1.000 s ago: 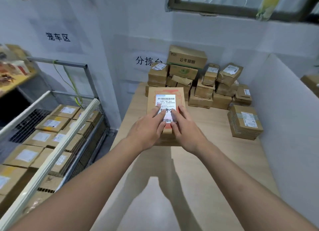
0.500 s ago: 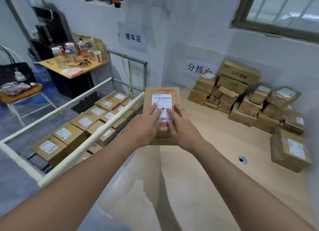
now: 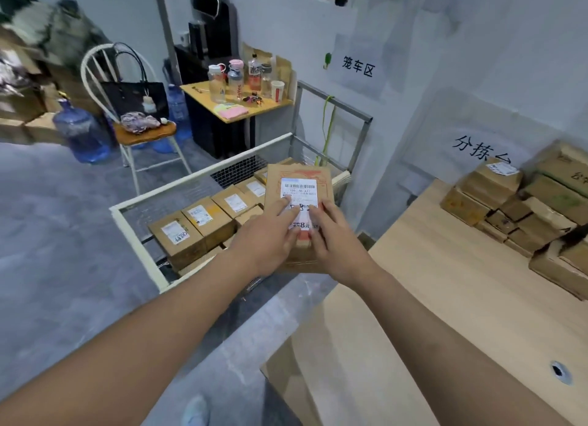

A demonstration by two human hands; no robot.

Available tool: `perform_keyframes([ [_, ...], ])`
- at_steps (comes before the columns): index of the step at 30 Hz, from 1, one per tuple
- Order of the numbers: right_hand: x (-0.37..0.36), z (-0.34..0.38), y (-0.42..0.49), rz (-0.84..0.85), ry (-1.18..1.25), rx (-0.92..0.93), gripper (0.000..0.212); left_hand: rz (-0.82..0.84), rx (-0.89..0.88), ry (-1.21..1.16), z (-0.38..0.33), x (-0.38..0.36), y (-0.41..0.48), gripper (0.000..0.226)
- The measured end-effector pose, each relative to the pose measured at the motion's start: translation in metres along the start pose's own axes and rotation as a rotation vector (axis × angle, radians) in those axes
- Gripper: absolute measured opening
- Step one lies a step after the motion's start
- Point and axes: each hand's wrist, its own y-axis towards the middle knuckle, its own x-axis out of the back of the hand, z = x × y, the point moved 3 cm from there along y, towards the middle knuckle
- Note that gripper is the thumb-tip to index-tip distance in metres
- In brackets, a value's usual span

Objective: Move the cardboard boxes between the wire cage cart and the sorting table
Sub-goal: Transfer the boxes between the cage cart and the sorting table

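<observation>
The cardboard box (image 3: 299, 179) is held up in the air, its broad face toward the camera, above the right end of the wire cage cart (image 3: 191, 175) and just left of the sorting table (image 3: 445, 298). A white shipping label (image 3: 299, 191) sits on that face. Both hands clasp the box's near end: the left hand (image 3: 270, 241) and right hand (image 3: 337, 239) lie side by side, fingers stretched over the label's lower half, thumbs out of sight, pinching the box between them. Under it the cart holds rows of labelled boxes (image 3: 206, 217). A pile of boxes (image 3: 525, 203) stands at the table's far side by the wall. Beyond the cart are a small yellow table (image 3: 203, 102) bearing bottles (image 3: 235, 78) and a white chair (image 3: 143, 133) with a black handbag (image 3: 133, 98)
</observation>
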Motion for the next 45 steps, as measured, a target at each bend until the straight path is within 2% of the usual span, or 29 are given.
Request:
perform_keyframes([
  [4,-0.062,0.026,0.057,0.045,0.021,-0.034,0.051,0.041,0.012,-0.032,0.088,0.008,0.018,0.053],
  [9,-0.133,0.059,0.115,0.132,0.073,-0.072,0.053,0.137,0.047,-0.039,0.183,0.016,0.03,0.054],
  [18,-0.214,0.07,0.198,0.283,0.16,-0.105,0.05,0.251,0.139,-0.124,0.296,-0.004,0.065,0.058],
  [26,-0.294,0.013,0.295,0.462,0.168,-0.078,0.051,0.311,0.333,-0.313,0.388,-0.061,0.136,0.072],
  [33,-0.358,-0.067,0.386,0.707,0.096,-0.149,0.051,0.398,0.536,-0.412,0.441,-0.137,0.204,0.064],
  [39,-0.408,-0.107,0.432,0.834,0.019,-0.199,0.039,0.481,0.565,-0.531,0.475,-0.181,0.242,0.052],
  [45,-0.463,-0.139,0.462,0.92,-0.096,-0.296,0.045,0.57,0.547,-0.582,0.518,-0.235,0.265,0.052],
])
